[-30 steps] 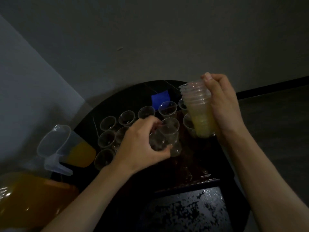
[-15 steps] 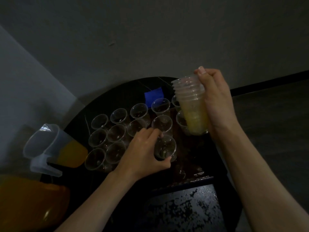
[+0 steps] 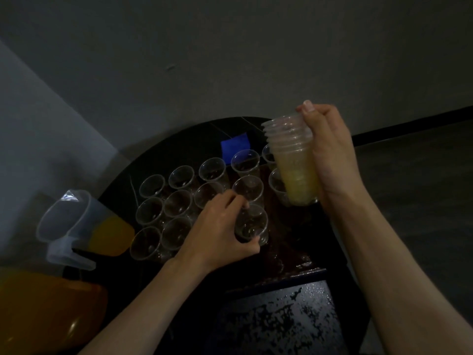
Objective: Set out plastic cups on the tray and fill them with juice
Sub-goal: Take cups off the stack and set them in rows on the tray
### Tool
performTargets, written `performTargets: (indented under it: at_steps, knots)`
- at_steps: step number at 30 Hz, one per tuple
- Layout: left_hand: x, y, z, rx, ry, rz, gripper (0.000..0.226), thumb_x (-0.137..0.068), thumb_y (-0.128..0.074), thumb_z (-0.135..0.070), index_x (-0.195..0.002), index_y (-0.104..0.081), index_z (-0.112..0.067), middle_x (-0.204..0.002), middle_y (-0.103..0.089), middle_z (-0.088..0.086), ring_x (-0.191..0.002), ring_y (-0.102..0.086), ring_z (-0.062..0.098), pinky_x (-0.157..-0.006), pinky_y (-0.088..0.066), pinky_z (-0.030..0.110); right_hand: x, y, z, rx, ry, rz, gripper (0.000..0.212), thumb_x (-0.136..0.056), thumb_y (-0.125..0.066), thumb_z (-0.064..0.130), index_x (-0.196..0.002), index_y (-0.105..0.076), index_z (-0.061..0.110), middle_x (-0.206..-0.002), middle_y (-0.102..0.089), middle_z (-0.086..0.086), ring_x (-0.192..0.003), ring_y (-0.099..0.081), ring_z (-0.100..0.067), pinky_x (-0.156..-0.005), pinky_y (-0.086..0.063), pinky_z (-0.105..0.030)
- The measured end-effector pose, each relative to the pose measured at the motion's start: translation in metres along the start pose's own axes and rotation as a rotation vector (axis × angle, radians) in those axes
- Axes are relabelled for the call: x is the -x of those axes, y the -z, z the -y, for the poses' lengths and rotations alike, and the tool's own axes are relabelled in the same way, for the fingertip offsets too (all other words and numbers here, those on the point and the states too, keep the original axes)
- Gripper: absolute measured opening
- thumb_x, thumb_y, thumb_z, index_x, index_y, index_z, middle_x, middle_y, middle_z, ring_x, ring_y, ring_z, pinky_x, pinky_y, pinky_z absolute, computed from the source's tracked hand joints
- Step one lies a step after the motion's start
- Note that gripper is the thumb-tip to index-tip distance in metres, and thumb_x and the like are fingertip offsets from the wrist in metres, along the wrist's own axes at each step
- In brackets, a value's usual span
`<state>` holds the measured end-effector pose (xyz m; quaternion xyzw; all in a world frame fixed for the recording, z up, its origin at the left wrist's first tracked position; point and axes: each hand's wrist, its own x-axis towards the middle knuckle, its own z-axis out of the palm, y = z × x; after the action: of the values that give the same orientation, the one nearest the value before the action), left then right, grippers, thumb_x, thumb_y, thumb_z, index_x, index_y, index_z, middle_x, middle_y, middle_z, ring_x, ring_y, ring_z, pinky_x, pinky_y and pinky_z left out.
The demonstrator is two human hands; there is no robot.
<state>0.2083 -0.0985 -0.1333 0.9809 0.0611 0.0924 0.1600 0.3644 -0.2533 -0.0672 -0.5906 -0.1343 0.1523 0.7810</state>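
Nearest: dark speckled surface [image 3: 276, 321] between the forearms, can't tell what it is. Outboard of the left forearm, a big orange container [image 3: 46, 311], blurred; likely juice stock, that's a guess.

Left hand [image 3: 220, 231] grips one clear cup [image 3: 252, 224], thumb on the near wall, fingers curled over the far rim. The cup is upright and empty, at the near row's end toward the right hand. Can't tell if it's touching the tray [image 3: 291, 249] or just above it.

Outboard of the left hand: jug [image 3: 84, 226], part full of orange juice, open top, off the tray and near its edge.

Beyond the left hand's fingers and outboard of them: cups [image 3: 178, 202] already set out, a dozen or so, three rough rows, upright, packed close. All look empty.

Right hand [image 3: 330, 155] is closed round a stack [image 3: 294, 162] of nested cups, held up over the tray's end, thumb at the top rim. The lower stack looks yellowish; tint or residue, can't tell. It hides part of two placed cups behind it.

Past the far row: blue patch [image 3: 235, 147] on the black table [image 3: 179, 147], then grey wall [image 3: 230, 60].

Status, my read: set-out is well along, not finished. Several cups are left in the stack and bare tray shows between the hands. Pouring hasn't started, so every cup needs filling.
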Motion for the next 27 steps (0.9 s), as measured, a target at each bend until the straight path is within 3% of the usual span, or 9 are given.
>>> performTargets:
  at_steps: [3, 8, 15, 21, 24, 27]
  knots:
    - [0.001, -0.001, 0.001, -0.018, -0.012, -0.009, 0.053, -0.069, -0.07, -0.057, -0.11, -0.057, -0.026, -0.115, -0.051, -0.013, -0.101, -0.052, 0.007, -0.087, -0.052, 0.027, 0.0, 0.0, 0.0, -0.004, 0.004, 0.004, 0.031, -0.099, -0.053, 0.043, -0.12, -0.058, 0.021, -0.102, -0.07, 0.005, -0.084, -0.071, -0.004, -0.071, -0.056, -0.023]
    - [0.0, 0.0, 0.003, -0.024, -0.021, -0.006, 0.053, -0.069, -0.072, -0.06, -0.106, -0.058, -0.025, -0.114, -0.05, -0.013, -0.098, -0.054, 0.006, -0.079, -0.053, 0.027, 0.0, 0.0, 0.0, -0.014, -0.004, 0.027, 0.028, -0.099, -0.054, 0.043, -0.117, -0.058, 0.022, -0.105, -0.069, 0.002, -0.089, -0.072, -0.009, -0.081, -0.06, -0.034]
    - [0.0, 0.0, 0.009, 0.005, -0.013, 0.001, 0.058, -0.068, -0.077, -0.066, -0.106, -0.059, -0.025, -0.116, -0.052, -0.013, -0.098, -0.058, 0.007, -0.077, -0.056, 0.03, -0.001, -0.001, -0.001, -0.034, -0.001, 0.009, 0.026, -0.1, -0.054, 0.039, -0.116, -0.059, 0.019, -0.088, -0.071, 0.013, -0.078, -0.07, -0.001, -0.066, -0.054, -0.018]
    - [-0.001, 0.009, 0.007, -0.014, 0.014, -0.039, 0.053, -0.079, -0.061, -0.07, -0.104, -0.064, -0.023, -0.108, -0.055, -0.012, -0.093, -0.058, 0.004, -0.077, -0.055, 0.027, 0.0, -0.003, -0.002, -0.047, 0.005, 0.017, 0.023, -0.1, -0.055, 0.037, -0.113, -0.059, 0.018, -0.083, -0.071, 0.014, -0.074, -0.069, 0.002, -0.061, -0.052, -0.014]
    - [-0.011, 0.034, -0.005, 0.214, 0.101, -0.181, 0.04, -0.088, -0.051, -0.061, -0.104, -0.062, -0.026, -0.101, -0.057, -0.013, -0.091, -0.059, 0.003, -0.074, -0.047, 0.015, 0.002, -0.006, -0.002, -0.014, -0.012, 0.069, 0.024, -0.097, -0.057, 0.041, -0.113, -0.057, 0.023, -0.089, -0.072, 0.014, -0.08, -0.07, 0.001, -0.063, -0.054, -0.017]
    - [-0.037, 0.074, -0.027, 0.616, 0.196, -0.218, 0.037, -0.09, -0.051, -0.058, -0.116, -0.061, -0.032, -0.106, -0.064, -0.01, -0.1, -0.064, 0.008, -0.08, -0.053, 0.023, 0.005, -0.013, 0.0, 0.056, -0.083, 0.124, 0.029, -0.095, -0.057, 0.05, -0.111, -0.056, 0.026, -0.096, -0.068, 0.008, -0.075, -0.069, 0.004, -0.059, -0.053, -0.018]
